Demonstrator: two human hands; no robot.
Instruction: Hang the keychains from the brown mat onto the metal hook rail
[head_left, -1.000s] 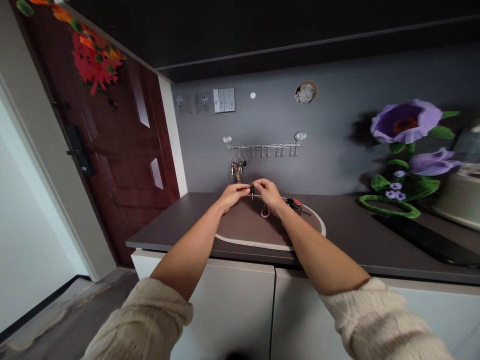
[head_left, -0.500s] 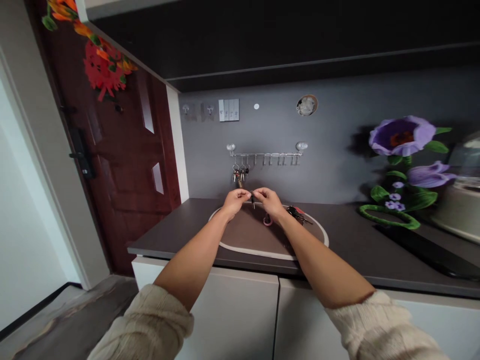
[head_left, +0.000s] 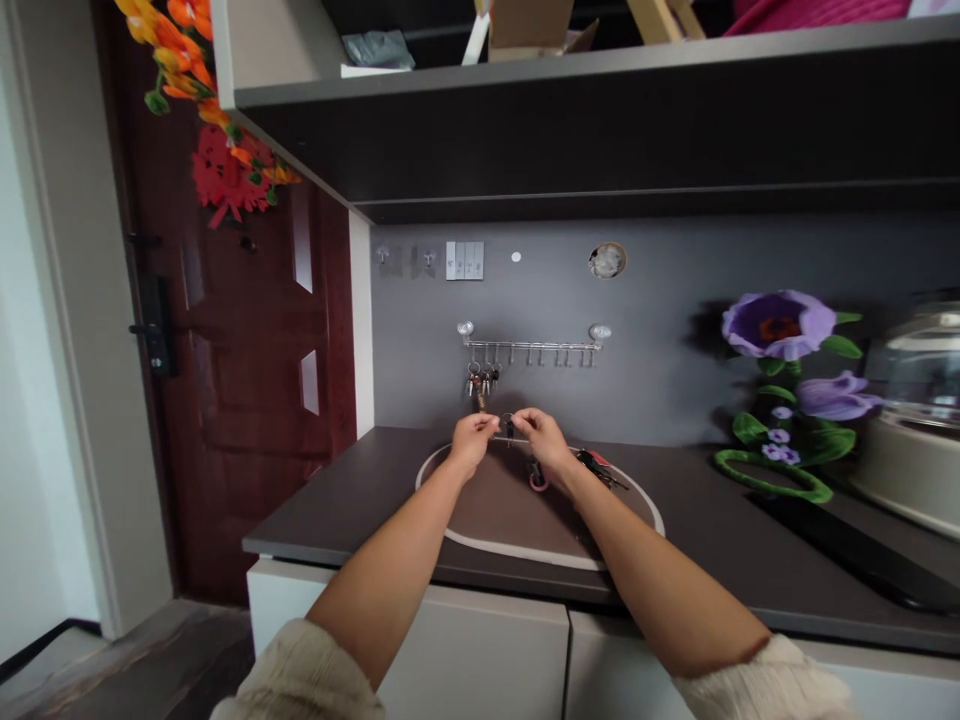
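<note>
Above the mat, my right hand (head_left: 543, 438) pinches a small key ring (head_left: 506, 418) with a dark key (head_left: 511, 431) dangling from it. My left hand (head_left: 472, 443) is closed in a pinch at the ring's left side; whether its fingertips hold the ring or something small is too fine to see. Behind them, several bunches of keys (head_left: 485, 379) hang on the left hooks of a clear hook rail (head_left: 536, 346). On the brown mat (head_left: 510, 515) with a pale rim, a pink ring (head_left: 538, 482) lies near my right wrist. More dark keys (head_left: 598, 466) lie beyond my right forearm.
The mat lies on a dark counter (head_left: 322, 490). Purple fabric flowers (head_left: 780, 325), a long black object (head_left: 847, 550) and a pale appliance with a clear top (head_left: 915, 440) stand or lie at right. A shelf (head_left: 525, 130) overhangs the counter. A dark red door (head_left: 255, 400) is at left.
The view has tilted up, showing things on the shelf. My hands have drawn slightly apart, with the key ring now by my right fingertips and the key still hanging.
</note>
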